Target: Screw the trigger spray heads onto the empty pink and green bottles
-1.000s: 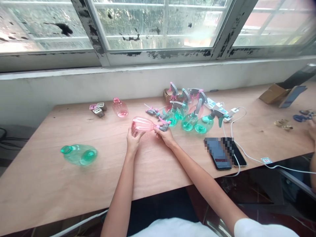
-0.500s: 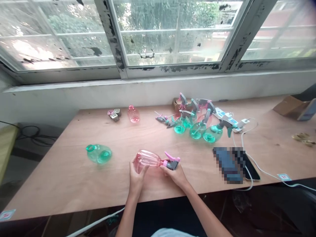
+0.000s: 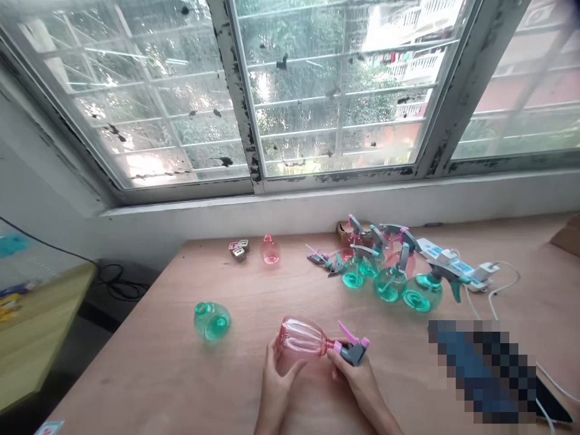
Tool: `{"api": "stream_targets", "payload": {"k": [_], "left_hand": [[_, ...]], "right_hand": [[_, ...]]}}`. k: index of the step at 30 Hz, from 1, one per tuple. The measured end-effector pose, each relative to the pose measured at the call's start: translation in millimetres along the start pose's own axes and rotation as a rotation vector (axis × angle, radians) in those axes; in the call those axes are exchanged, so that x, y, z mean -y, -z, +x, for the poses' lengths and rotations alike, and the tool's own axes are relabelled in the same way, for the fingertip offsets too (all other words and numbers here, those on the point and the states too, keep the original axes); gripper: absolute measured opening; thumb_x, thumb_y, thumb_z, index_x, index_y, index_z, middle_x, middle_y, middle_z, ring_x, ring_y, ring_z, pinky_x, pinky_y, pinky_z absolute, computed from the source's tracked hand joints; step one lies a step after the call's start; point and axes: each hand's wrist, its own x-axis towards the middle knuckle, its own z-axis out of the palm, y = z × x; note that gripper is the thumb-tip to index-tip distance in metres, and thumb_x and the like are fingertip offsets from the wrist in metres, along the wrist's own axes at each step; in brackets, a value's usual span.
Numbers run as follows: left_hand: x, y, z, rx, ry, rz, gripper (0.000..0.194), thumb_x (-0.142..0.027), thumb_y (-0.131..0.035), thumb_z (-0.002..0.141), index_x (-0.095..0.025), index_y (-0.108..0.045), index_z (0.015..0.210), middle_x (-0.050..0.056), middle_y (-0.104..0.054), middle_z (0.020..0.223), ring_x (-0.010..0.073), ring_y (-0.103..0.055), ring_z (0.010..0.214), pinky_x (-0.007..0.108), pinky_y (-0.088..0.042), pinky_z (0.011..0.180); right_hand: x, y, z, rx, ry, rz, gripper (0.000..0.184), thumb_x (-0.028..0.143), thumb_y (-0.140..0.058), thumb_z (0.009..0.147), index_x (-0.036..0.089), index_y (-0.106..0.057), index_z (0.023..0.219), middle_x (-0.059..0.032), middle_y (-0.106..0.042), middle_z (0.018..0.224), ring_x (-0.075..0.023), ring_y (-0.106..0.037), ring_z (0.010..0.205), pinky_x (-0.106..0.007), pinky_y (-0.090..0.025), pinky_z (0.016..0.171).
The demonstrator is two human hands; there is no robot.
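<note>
A clear pink spray bottle (image 3: 302, 337) lies sideways between my hands, low over the table. My left hand (image 3: 277, 380) cups its base end, the thumb raised along the near side. At the neck, my right hand (image 3: 360, 377) grips around the collar of the grey and pink trigger head (image 3: 352, 350); some of its fingers are hidden behind. To the left a green bottle (image 3: 212, 321) without a spray head rests tilted on the table. Farther back stands a pink bottle (image 3: 270, 251), also headless.
Several green and pink spray bottles (image 3: 389, 284) with heads stand at the back right, beside loose spray heads (image 3: 326, 263). Behind them lies a white power strip (image 3: 457, 266) with cables. Small boxes (image 3: 239, 249) sit at the back left. Pixelated flat objects (image 3: 480, 368) lie at right.
The view has tilted up and swung left, so everything appears lower and farther right. Both hands keep hold of the pink spray bottle, which stays level on its side.
</note>
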Motion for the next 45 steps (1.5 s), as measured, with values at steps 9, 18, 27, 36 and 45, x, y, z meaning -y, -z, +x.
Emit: {"api": "stream_targets", "payload": {"k": [9,18,27,36,45], "left_hand": [[13.1,-1.4,-1.8,-0.003,-0.083,0.084,0.075,-0.036,-0.082,0.069,-0.021,-0.046,0.132,0.014,-0.06,0.136,0.0314,-0.056,0.129,0.045,-0.042,0.111],[8.3,5.1,-6.5,0.039,-0.084,-0.052,0.065,-0.044,-0.079,0.074,-0.019,-0.05,0.126,0.016,-0.061,0.134,0.0316,-0.058,0.127,0.046,-0.043,0.11],[12.4,14.5,-18.2,0.066,-0.127,-0.033,0.068,-0.035,-0.082,0.071,-0.024,-0.051,0.13,0.012,-0.062,0.135,0.0294,-0.059,0.127,0.044,-0.043,0.11],[6.7,13.7,-27.4,0.006,-0.085,-0.093,0.052,-0.045,-0.078,0.074,-0.02,-0.055,0.113,0.015,-0.069,0.122,0.0319,-0.063,0.119,0.046,-0.048,0.104],[18.3,19.2,-16.7,0.134,-0.156,-0.108,0.064,-0.04,-0.077,0.077,-0.022,-0.052,0.133,0.012,-0.056,0.144,0.0291,-0.051,0.135,0.043,-0.04,0.114]], "right_hand": [[-8.7,10.3,-1.2,0.142,0.076,-0.019,0.042,0.05,-0.078,0.077,0.017,-0.062,0.096,0.0008,-0.063,0.053,-0.0175,-0.056,0.048,-0.03,-0.042,0.052],[-9.3,12.6,-3.7,0.202,0.068,0.06,0.041,0.047,-0.081,0.075,0.019,-0.057,0.092,0.0009,-0.065,0.058,-0.0155,-0.056,0.047,-0.028,-0.044,0.049],[-8.5,14.4,-6.8,0.227,0.105,0.007,0.04,0.05,-0.08,0.075,0.019,-0.059,0.09,-0.0003,-0.066,0.062,-0.0165,-0.057,0.047,-0.029,-0.043,0.049],[-9.3,25.7,-12.7,0.238,0.179,-0.153,0.051,0.055,-0.083,0.065,0.02,-0.072,0.1,0.0029,-0.062,0.059,-0.0201,-0.059,0.058,-0.034,-0.049,0.059],[-4.6,20.5,-15.2,0.229,0.168,-0.094,0.047,0.057,-0.079,0.071,0.016,-0.069,0.092,0.0006,-0.062,0.056,-0.019,-0.057,0.052,-0.032,-0.046,0.054]]}}
